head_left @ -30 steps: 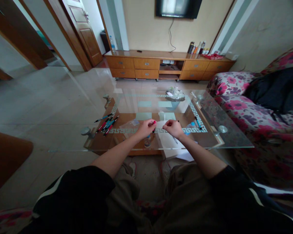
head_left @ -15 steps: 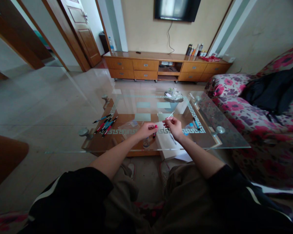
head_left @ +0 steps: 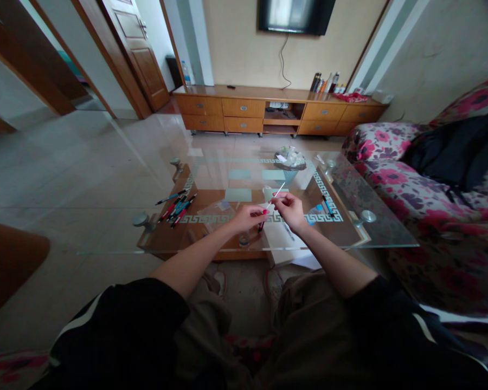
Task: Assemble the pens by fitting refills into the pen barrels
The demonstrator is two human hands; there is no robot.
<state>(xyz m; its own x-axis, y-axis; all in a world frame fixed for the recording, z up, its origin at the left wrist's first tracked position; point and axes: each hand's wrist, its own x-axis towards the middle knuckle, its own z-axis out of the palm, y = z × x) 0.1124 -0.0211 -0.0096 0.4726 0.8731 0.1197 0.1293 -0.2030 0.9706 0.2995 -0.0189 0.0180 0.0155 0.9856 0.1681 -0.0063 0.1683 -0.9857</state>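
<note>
Over the near part of the glass table, my left hand (head_left: 247, 218) pinches a small red pen part (head_left: 264, 212). Close beside it, my right hand (head_left: 290, 209) holds a thin white pen refill (head_left: 280, 189) between fingertips, slanted with its lower end at the red part. Whether that end is inside the part, I cannot tell. Below my left fingers shows a dark and red pen piece (head_left: 261, 225), partly hidden. A pile of red, blue and black pens (head_left: 178, 209) lies to the left. One blue and black pen (head_left: 328, 206) lies at the right.
The glass table (head_left: 211, 251) has round metal supports near its corners. A clear plastic bag (head_left: 216, 210) and a small clear container (head_left: 244, 240) lie near my left arm. Beyond are a filled waste basket (head_left: 293, 174) and a wooden cabinet (head_left: 244, 108). A floral sofa (head_left: 390, 173) stands at right.
My hands have come closer together. The refill's lower end has moved down and left to the red part, which my left hand has shifted slightly right.
</note>
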